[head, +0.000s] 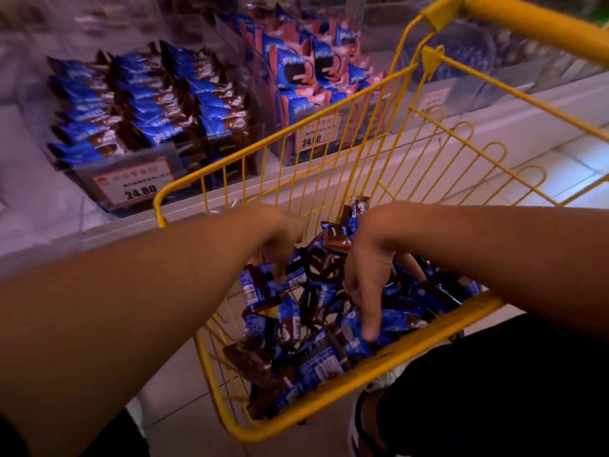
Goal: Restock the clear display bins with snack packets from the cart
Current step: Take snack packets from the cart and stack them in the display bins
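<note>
Both hands down in the cart, gathering stock.

The left hand (280,240) and right hand (365,275) reach into the yellow cart (333,133), fingers spread down among the loose blue-and-brown snack packets (309,324) at lower centre. Whether either grip has clamped on a packet cannot be told; the fingertips are buried. The matching clear bin (138,127), upper left, already stands fairly full, apparently the intended destination. The cart is parked just beside the shelf, keeping the carry short.

The cart (329,133) is yellow-coated metal wire, smooth and slightly shiny. The snack packets (316,324) in it are glossy, crinkled plastic film. The far display bins (82,179) are clear, reflective plastic carrying paper price labels (133,184).
</note>
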{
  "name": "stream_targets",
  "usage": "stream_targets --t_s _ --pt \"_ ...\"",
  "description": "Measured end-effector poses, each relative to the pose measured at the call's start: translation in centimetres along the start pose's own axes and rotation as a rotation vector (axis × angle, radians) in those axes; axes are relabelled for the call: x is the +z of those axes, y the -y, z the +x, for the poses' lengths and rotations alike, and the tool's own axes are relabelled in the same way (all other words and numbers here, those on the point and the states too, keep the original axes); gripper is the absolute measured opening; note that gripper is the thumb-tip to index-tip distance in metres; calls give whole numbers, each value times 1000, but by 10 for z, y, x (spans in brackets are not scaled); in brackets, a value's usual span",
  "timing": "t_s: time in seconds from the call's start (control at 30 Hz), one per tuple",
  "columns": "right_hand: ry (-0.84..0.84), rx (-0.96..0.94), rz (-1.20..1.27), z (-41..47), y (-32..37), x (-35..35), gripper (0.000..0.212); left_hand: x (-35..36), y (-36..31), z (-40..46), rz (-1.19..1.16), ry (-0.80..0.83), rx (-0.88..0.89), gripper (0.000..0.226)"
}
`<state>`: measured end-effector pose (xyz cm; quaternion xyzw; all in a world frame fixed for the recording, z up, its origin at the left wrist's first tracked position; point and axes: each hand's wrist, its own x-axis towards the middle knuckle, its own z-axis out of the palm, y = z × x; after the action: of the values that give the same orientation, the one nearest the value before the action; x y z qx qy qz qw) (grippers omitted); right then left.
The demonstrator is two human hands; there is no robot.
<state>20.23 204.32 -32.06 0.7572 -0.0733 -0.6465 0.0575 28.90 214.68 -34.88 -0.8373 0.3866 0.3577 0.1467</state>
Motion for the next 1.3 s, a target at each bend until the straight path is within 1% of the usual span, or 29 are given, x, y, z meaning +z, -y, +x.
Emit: stream_targets --t_s 0.07,0.1,0.2,0.23,0.3,0.33,0.4,0.47,0.53,0.57,0.67,0.7,0.73,0.8,0.83,0.9,0.97,1.07,1.17,1.3 --pt "-2 -15 -120 4 3 2 70 -3 5 -3 36 17 12 83" --pt "-14 -16 -143 6 3 2 67 -5 6 -6 38 21 32 81" --pt "-70 -44 -26 1 -3 0 41 -13 6 -20 11 19 72 78" --pt "-121 -84 38 -2 -6 -3 31 -17 6 -28 -12 15 80 76" --pt "-242 -173 197 -12 -11 -9 13 -26 10 -48 -74 -34 110 63" --pt "-283 -217 255 -17 -12 -12 8 -29 14 -60 -115 -74 123 56" --pt "-354 -295 324 -30 -15 -15 4 -31 28 -82 -238 -153 138 49" --pt "-489 -385 461 -49 -24 -17 2 -26 42 -99 -516 -205 167 42" --pt "-643 -491 610 -72 -35 -17 11 -20 50 -114 -851 -235 193 40" --pt "-693 -534 687 -82 -40 -15 12 -16 51 -120 -1009 -241 218 39" --pt "-818 -602 937 -99 -48 -2 7 -10 52 -126 -1447 -315 277 27" --pt "-856 -608 1029 -99 -48 2 7 -11 50 -129 -1603 -289 300 25" --pt "-886 -607 1115 -99 -46 5 8 -11 48 -132 -1738 -222 337 23" --pt "-915 -631 1233 -98 -42 8 9 -12 44 -136 -1904 -77 427 18" --pt "-915 -660 1268 -98 -39 7 8 -12 41 -137 -1939 -50 449 21" --pt "-891 -739 1313 -99 -35 3 11 -8 39 -131 -1955 -63 472 29" --pt "-871 -822 1347 -99 -34 0 15 -3 37 -123 -2031 -44 549 26" --pt "-913 -918 1400 -95 -35 -4 17 0 40 -115 -2133 -9 597 35" --pt "-975 -955 1427 -91 -34 -7 22 0 42 -110 -2086 -47 603 41" --pt "-984 -965 1446 -84 -27 -7 27 1 37 -105 -1939 -187 558 42"
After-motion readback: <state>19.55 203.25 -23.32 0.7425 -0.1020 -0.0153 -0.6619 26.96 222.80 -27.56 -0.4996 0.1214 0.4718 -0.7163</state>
